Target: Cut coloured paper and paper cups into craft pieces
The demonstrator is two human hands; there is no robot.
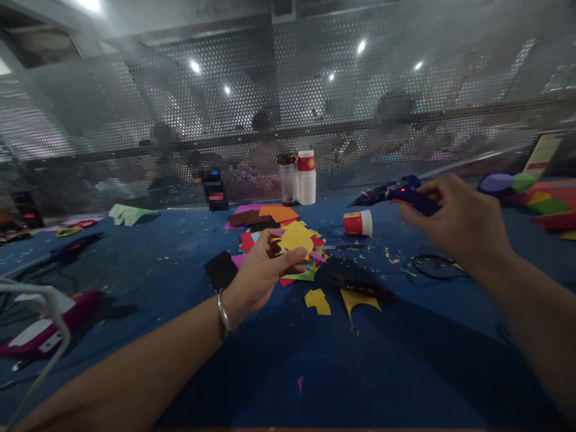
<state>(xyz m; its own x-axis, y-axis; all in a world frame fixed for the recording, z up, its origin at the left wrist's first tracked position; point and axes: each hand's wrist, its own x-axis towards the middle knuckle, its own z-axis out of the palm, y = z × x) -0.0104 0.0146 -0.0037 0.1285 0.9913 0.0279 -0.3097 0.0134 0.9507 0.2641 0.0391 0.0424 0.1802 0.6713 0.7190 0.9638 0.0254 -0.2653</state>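
My left hand (261,264), with a silver bangle at the wrist, pinches a roundish yellow cut-out (296,237) that looks like paper or foam sheet. It is above a pile of coloured sheets (299,277). On the right, my raised right hand (463,219) grips a blue glue gun (411,195) with a small red light glowing on it. The tool's nozzle points left, apart from the yellow cut-out. Below the tool, a red and white paper cup (357,222) lies on its side.
Behind the pile stand a clear bottle (287,183) and a stack of paper cups (306,180). Dark scissors (360,287) and yellow scraps (317,302) lie nearer. A magenta device (54,324) and a pale cable (58,318) are at left. Coloured pieces (553,207) lie far right.
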